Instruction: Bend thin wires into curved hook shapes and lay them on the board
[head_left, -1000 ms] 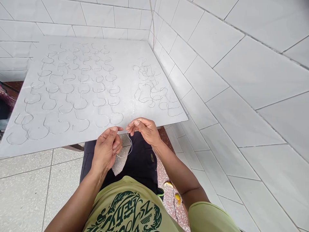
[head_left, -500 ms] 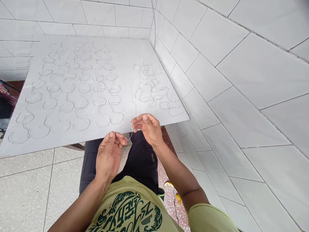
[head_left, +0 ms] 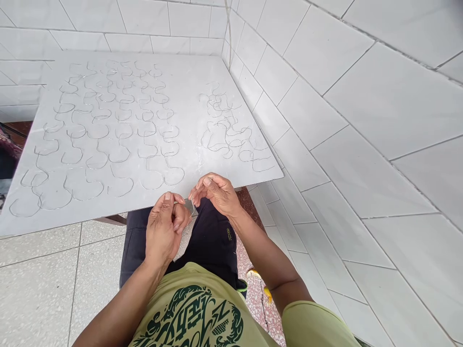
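A thin piece of wire (head_left: 193, 207) runs between my two hands, just off the front edge of the table and above my lap. My left hand (head_left: 167, 220) pinches one end, its fingers curled in. At the other end, my right hand (head_left: 214, 193) grips the wire between thumb and fingertips. The short stretch between them is bent; the rest is hidden by my fingers. Beyond my hands, several curved wires (head_left: 172, 176) lie in rows on the left and middle of the white tabletop (head_left: 188, 96).
A loose tangle of wires (head_left: 227, 130) lies on the table's right part. Tiled walls (head_left: 361, 144) border the table at the back and right. A thin cable (head_left: 229, 33) hangs in the corner. Below are a speckled floor (head_left: 39, 284) and my dark trousers (head_left: 213, 236).
My right hand has moved left and slightly down, closer to my left hand. The visible stretch of wire between them is shorter and more bent.
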A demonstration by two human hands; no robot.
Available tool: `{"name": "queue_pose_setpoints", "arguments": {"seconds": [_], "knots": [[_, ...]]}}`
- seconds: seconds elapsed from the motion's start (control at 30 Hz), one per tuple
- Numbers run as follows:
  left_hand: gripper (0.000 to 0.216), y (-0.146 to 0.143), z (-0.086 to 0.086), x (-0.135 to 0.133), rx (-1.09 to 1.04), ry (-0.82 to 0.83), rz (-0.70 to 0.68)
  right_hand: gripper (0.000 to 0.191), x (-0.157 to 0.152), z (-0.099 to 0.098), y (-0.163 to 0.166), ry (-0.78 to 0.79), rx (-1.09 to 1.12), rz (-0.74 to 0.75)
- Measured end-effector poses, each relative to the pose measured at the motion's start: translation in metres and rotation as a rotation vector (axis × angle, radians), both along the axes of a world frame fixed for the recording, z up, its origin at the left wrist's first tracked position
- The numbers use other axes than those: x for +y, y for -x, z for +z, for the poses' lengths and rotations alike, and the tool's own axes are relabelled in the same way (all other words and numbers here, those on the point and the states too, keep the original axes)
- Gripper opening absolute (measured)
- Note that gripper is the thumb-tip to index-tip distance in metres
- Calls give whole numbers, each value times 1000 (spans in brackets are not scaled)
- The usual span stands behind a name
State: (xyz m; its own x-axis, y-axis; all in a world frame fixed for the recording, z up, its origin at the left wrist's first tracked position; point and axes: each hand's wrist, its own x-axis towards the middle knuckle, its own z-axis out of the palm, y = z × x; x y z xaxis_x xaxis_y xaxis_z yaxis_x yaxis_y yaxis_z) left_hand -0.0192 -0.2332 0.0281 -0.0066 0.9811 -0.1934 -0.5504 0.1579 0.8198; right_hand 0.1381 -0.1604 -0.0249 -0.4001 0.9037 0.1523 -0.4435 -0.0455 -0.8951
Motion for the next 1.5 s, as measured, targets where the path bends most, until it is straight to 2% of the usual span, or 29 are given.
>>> {"name": "queue_pose_setpoints", "arguments": {"seconds": [0.23,0.4,0.63,0.73,0.87,1.27,1.5], "knots": [[31,-1,-6,5,25,-3,82,34,-3,-5,7,-51,-25,-91],[30,3,-7,6,24,23,83,22,-4,-4,5,-82,-15,-114],[28,5,-7,4,1,79,-15,24,-5,2,0,-126,-252,-189],[28,3,-7,3,15,100,-13,25,-5,1,-2,-150,-328,-205],[28,2,-8,2,24,100,10,27,-4,0,-5,-143,-324,-159],[27,8,-11,4,26,138,-77,25,2,2,-8,-156,-285,-96],[25,17,-17,4,50,176,-174,29,6,14,-15,-149,-281,72]]}}
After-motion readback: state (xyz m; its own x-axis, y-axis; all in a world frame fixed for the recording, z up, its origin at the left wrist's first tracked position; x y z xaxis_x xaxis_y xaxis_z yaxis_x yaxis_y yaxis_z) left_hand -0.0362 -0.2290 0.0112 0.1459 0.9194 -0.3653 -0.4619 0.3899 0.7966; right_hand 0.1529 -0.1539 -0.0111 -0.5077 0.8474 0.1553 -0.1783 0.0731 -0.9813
